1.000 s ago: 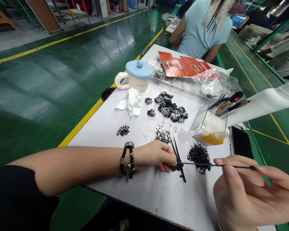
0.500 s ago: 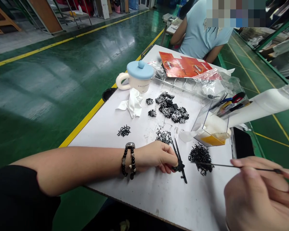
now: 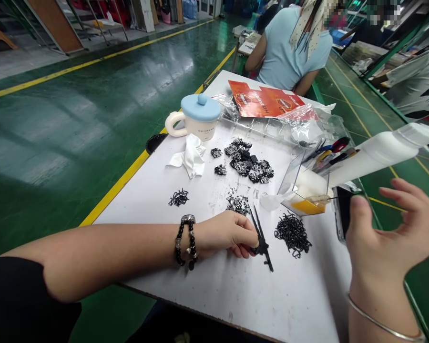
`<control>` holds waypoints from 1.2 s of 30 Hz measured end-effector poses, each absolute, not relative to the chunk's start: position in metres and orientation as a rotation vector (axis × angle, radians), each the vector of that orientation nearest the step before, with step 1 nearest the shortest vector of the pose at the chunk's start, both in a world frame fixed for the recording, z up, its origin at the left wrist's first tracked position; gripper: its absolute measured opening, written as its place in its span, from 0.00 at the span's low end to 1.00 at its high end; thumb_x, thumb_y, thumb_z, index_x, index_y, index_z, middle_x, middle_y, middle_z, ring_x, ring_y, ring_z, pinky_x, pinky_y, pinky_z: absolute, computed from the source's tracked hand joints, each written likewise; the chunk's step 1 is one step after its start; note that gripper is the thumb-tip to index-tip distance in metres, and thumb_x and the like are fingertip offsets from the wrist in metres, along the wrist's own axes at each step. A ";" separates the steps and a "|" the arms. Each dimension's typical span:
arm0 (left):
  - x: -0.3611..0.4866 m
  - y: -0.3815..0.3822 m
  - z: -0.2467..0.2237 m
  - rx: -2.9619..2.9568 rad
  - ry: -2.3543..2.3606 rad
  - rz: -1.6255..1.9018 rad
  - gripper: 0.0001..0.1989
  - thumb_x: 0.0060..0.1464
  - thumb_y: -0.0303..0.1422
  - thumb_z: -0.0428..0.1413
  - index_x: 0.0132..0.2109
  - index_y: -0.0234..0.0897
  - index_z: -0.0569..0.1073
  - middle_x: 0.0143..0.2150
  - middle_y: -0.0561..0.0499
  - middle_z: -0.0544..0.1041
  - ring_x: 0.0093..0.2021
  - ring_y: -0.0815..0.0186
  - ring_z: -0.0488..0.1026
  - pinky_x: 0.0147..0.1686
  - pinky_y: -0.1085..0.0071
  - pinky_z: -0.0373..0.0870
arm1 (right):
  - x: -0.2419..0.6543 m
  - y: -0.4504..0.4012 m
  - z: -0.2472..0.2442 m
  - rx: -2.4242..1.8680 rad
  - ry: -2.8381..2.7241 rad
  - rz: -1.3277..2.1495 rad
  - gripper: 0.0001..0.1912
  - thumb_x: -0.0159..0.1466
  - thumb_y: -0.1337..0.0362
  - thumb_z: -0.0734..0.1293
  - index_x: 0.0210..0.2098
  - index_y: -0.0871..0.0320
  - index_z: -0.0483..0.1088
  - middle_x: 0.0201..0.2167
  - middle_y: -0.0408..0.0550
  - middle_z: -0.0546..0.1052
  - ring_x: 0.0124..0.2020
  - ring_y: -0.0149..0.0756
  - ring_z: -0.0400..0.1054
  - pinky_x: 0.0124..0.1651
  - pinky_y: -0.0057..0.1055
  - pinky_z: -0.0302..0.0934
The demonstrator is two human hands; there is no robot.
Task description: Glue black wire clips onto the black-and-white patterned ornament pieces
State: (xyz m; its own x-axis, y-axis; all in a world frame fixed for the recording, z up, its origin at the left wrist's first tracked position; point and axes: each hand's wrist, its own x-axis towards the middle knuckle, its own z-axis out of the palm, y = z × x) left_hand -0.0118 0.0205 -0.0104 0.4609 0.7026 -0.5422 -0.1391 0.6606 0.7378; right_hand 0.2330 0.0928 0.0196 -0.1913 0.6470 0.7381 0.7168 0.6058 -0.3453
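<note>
My left hand (image 3: 232, 234) rests on the white table (image 3: 214, 295), pinching a black plastic forked piece (image 3: 262, 247) between its fingers. A beaded black bracelet (image 3: 188, 240) circles that wrist. My right hand (image 3: 388, 228) is raised at the table's right edge, fingers spread, holding nothing I can see. Its thumb is close to a dark phone (image 3: 344, 212). A heap of thin black plastic pieces (image 3: 292, 233) lies between my hands. Just beyond my left fingers lies a small pile of black-and-silver parts (image 3: 238, 204).
Farther back are more black-and-silver parts (image 3: 248, 164), a white cloth (image 3: 189, 157), a blue-lidded mug (image 3: 196, 116), a red printed card (image 3: 264, 100) and a clear bag (image 3: 300, 125). A clear box (image 3: 303, 183) stands at right. A seated co-worker (image 3: 289, 52) is beyond the table.
My right hand has lifted and moved back, its fingers now spread, and the thin black rod it held is no longer visible. My left hand has hardly moved.
</note>
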 end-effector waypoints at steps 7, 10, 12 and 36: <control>-0.010 0.021 -0.006 0.630 1.001 0.560 0.04 0.39 0.25 0.58 0.27 0.33 0.70 0.21 0.53 0.74 0.21 0.73 0.70 0.21 0.79 0.64 | 0.188 0.068 -0.015 -1.392 -2.003 0.258 0.20 0.57 0.54 0.69 0.45 0.57 0.65 0.28 0.45 0.74 0.26 0.36 0.67 0.32 0.33 0.59; -0.008 0.020 -0.007 0.623 1.021 0.564 0.05 0.38 0.25 0.58 0.27 0.33 0.70 0.20 0.53 0.74 0.21 0.73 0.70 0.20 0.79 0.63 | 0.177 0.075 -0.024 -1.576 -1.997 0.597 0.21 0.56 0.48 0.68 0.39 0.58 0.67 0.19 0.40 0.70 0.18 0.31 0.61 0.24 0.29 0.53; -0.008 0.020 -0.007 0.629 1.022 0.569 0.05 0.38 0.25 0.58 0.27 0.33 0.70 0.21 0.53 0.74 0.20 0.73 0.70 0.20 0.79 0.63 | 0.176 0.081 -0.024 -1.559 -1.963 0.706 0.20 0.56 0.47 0.67 0.33 0.58 0.67 0.15 0.39 0.66 0.17 0.29 0.57 0.22 0.28 0.50; -0.009 0.020 -0.008 0.650 1.005 0.570 0.05 0.39 0.25 0.58 0.27 0.33 0.69 0.21 0.52 0.75 0.21 0.73 0.70 0.20 0.79 0.61 | 0.186 0.080 -0.025 -1.463 -2.016 0.608 0.20 0.56 0.52 0.69 0.42 0.58 0.66 0.17 0.36 0.64 0.18 0.29 0.56 0.24 0.29 0.52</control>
